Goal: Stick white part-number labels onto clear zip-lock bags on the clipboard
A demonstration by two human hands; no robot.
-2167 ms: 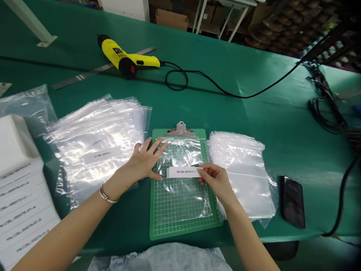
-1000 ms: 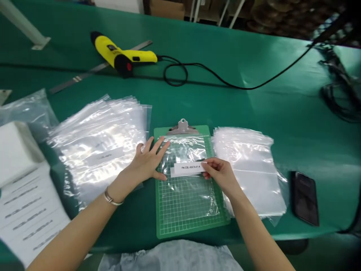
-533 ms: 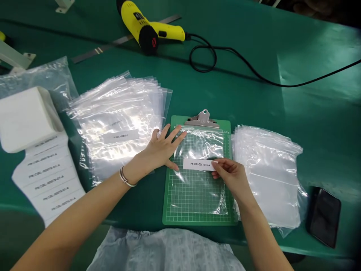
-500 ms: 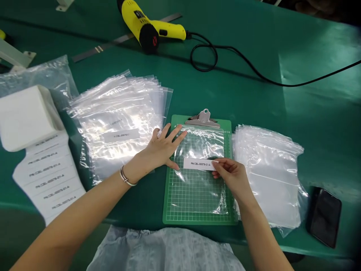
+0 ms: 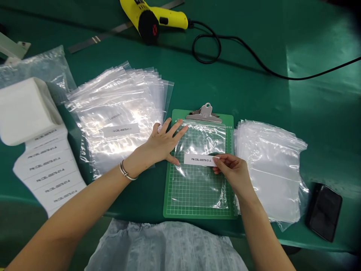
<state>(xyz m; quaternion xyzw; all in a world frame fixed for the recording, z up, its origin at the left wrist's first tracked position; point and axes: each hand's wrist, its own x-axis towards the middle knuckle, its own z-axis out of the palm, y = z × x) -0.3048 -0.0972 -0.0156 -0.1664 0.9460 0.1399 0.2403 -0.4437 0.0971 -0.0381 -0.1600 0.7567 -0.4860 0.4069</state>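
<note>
A clear zip bag (image 5: 197,188) lies flat on a green gridded clipboard (image 5: 166,210) with a metal clip at its top. Between thumb and fingers, my right hand (image 5: 232,169) pinches the right end of a white printed label (image 5: 197,160), which is over the middle of the bag. Whether the label touches the plastic along its whole length, I cannot tell. My left hand (image 5: 163,143) has its fingers spread, with the fingertips on the bag's upper left edge and the thumb near the label's left end.
Left of the clipboard is a fanned stack of labelled bags (image 5: 118,101); right of it lies another bag stack (image 5: 273,177). A folded label strip (image 5: 50,165) is at far left, a phone (image 5: 324,212) at far right. Behind lie a yellow heat gun (image 5: 169,18) and its black cable (image 5: 254,60).
The whole view has shifted slightly, so things sit a little higher in the picture. Both hands and the label keep nearly the same place over the bag.
</note>
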